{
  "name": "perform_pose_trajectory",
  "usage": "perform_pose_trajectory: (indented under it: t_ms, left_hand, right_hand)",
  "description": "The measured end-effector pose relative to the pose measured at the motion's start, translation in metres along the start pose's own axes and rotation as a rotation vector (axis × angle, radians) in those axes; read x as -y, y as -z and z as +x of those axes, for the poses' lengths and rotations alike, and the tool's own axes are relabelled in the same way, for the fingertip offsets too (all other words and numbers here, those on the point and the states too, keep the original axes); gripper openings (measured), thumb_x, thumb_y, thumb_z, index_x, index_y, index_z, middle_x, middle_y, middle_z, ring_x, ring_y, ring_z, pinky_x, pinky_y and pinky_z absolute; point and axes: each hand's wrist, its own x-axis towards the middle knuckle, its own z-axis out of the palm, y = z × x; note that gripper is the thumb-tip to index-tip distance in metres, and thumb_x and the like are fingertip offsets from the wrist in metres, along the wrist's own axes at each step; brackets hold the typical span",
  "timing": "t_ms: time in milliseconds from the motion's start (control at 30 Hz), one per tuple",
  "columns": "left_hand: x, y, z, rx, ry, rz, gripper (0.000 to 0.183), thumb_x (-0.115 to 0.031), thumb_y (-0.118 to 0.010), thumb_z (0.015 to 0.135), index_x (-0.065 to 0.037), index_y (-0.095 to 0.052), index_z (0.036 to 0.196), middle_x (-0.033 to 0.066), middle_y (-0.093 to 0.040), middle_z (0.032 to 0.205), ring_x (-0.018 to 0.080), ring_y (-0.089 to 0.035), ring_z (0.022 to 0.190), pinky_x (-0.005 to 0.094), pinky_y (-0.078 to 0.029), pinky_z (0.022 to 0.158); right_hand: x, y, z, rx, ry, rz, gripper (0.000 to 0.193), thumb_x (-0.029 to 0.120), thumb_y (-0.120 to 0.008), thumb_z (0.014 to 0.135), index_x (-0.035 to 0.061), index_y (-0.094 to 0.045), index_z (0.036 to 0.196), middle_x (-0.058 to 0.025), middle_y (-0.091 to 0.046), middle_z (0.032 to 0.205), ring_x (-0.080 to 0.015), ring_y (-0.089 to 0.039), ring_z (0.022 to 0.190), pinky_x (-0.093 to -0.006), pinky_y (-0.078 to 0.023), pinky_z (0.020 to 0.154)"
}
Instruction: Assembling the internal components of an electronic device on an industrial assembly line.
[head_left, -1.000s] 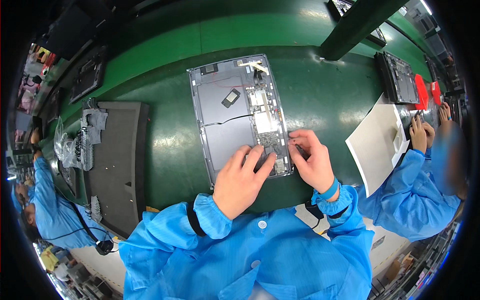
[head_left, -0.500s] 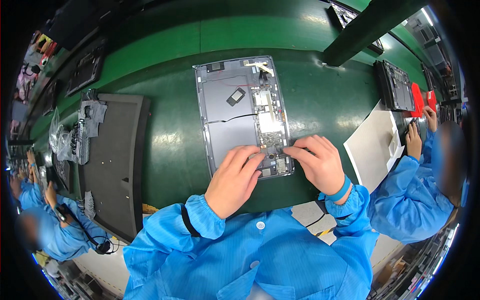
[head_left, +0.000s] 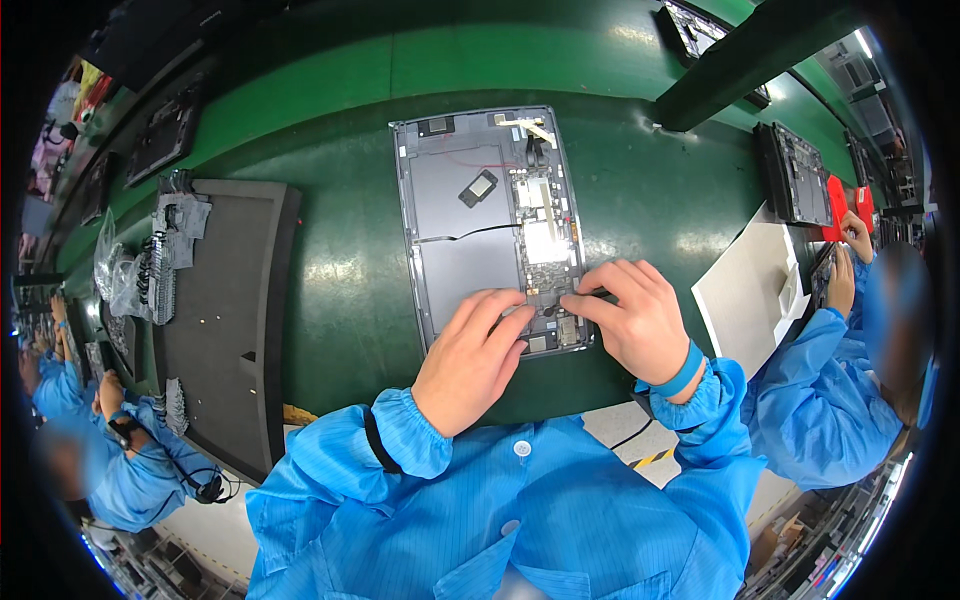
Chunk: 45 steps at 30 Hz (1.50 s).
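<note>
A grey, open device housing point(head_left: 455, 275) lies on the green bench in front of me, with a circuit board point(head_left: 545, 240) along its right side. My left hand point(head_left: 475, 350) rests over the near end, thumb and fingertips drawn together at the board. From the right, my right hand point(head_left: 640, 325) reaches its pinched fingertips to the board's near right edge. Whatever sits in either set of fingers is too small or hidden to name. A small black module point(head_left: 478, 188) lies loose-looking on the grey panel. A black cable point(head_left: 480, 231) crosses the panel to the board.
To the left stands a dark foam-lined tray point(head_left: 225, 290), with stacked grey parts and clear plastic point(head_left: 125, 280) beside it. A white sheet point(head_left: 745, 290) lies at right, near a co-worker's hands point(head_left: 848, 260) and another open housing point(head_left: 795, 170). A dark post point(head_left: 750, 65) slants across the far right.
The right hand's fingertips have shifted slightly left over the board. The left hand stays nearly in place. The co-worker's hands at right have moved a little.
</note>
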Motion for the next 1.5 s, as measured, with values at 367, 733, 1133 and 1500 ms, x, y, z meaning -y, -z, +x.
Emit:
perform_pose_trajectory:
  t_ms: [367, 733, 1133, 1500]
  left_hand:
    - [0.0, -0.006, -0.007, -0.027, -0.012, 0.021, 0.04, 0.002, -0.067, 0.079, -0.001, -0.058, 0.118, 0.0131, -0.054, 0.123, 0.0344, -0.053, 0.113, 0.0419, -0.047, 0.095]
    - [0.03, 0.036, -0.016, -0.512, 0.278, -0.058, 0.04, 0.01, -0.05, 0.087, 0.001, -0.05, 0.126, 0.0135, -0.053, 0.105, 0.0236, -0.057, 0.089, 0.0317, -0.048, 0.077]
    - [0.054, 0.028, -0.007, -0.329, 0.41, -0.201, 0.034, -0.015, -0.056, 0.097, 0.004, -0.047, 0.123, 0.0186, -0.056, 0.106, 0.0229, -0.057, 0.088, 0.0333, -0.048, 0.08]
    - [0.051, 0.05, -0.025, -0.114, 0.576, -0.136, 0.035, -0.016, -0.057, 0.096, 0.003, -0.051, 0.125, 0.0154, -0.061, 0.11, 0.0234, -0.061, 0.098, 0.031, -0.049, 0.08]
  right_hand:
    - [-0.003, -0.004, -0.001, 0.012, -0.019, 0.054, 0.017, 0.007, -0.063, 0.07, 0.0092, -0.07, 0.084, -0.003, -0.054, 0.08, -0.0208, -0.058, 0.079, -0.0338, -0.045, 0.07]
    - [-0.004, -0.004, -0.007, -0.303, -0.541, 0.327, 0.012, -0.001, -0.062, 0.082, 0.0034, -0.065, 0.093, -0.012, -0.057, 0.086, -0.0302, -0.062, 0.081, -0.0381, -0.049, 0.069]
    - [-0.007, -0.042, -0.001, -0.106, -0.591, 0.627, 0.038, 0.033, -0.061, 0.094, 0.0, -0.067, 0.112, -0.0232, -0.067, 0.088, -0.0357, -0.066, 0.073, -0.0388, -0.051, 0.066]
    - [-0.01, -0.035, -0.004, 0.029, -0.666, 0.741, 0.031, 0.027, -0.062, 0.094, -0.0024, -0.069, 0.086, -0.0119, -0.068, 0.069, -0.0184, -0.064, 0.062, -0.0321, -0.049, 0.06]
